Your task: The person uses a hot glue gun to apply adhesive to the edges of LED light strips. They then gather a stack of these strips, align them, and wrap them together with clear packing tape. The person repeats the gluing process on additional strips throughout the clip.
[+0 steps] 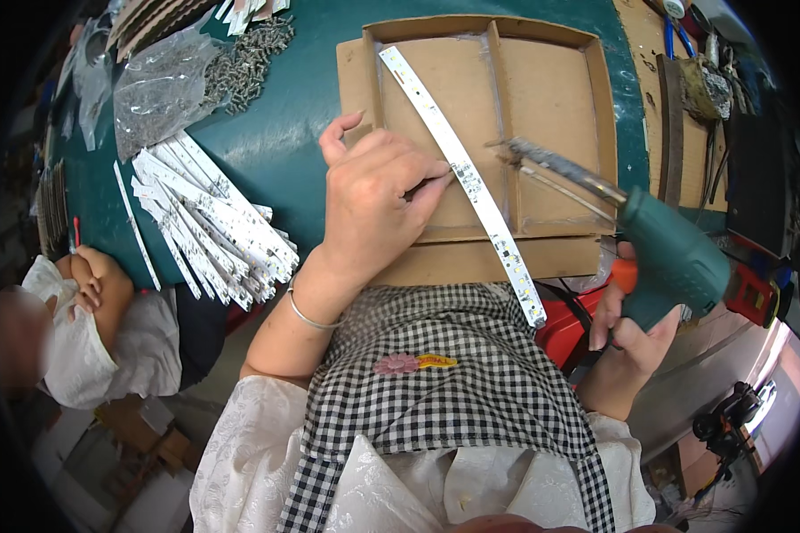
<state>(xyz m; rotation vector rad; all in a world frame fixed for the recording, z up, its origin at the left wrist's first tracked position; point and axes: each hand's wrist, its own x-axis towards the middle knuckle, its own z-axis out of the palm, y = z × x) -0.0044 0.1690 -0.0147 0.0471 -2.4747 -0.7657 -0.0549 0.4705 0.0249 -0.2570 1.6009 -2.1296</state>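
Note:
My left hand [378, 195] is closed, thumb and forefinger pinching the edge of a long white LED circuit strip [464, 182] near its middle. The strip slants over a shallow cardboard tray [606, 115], its lower end reaching my checked apron. Small chips and yellow LEDs dot its face. My right hand [636, 333] is wrapped round the handle of a green pistol-shaped soldering gun [676, 253] with an orange trigger. Its dark, worn tip points left, above the tray and a little to the right of the strip; I cannot tell whether they touch.
A heap of white circuit strips [209, 222] lies on the green table [302, 98] at left. Behind it are a clear plastic bag [160, 98] and many small screws [247, 67]. Tools [684, 44] crowd the far right. Another person [107, 329] sits with folded arms at left.

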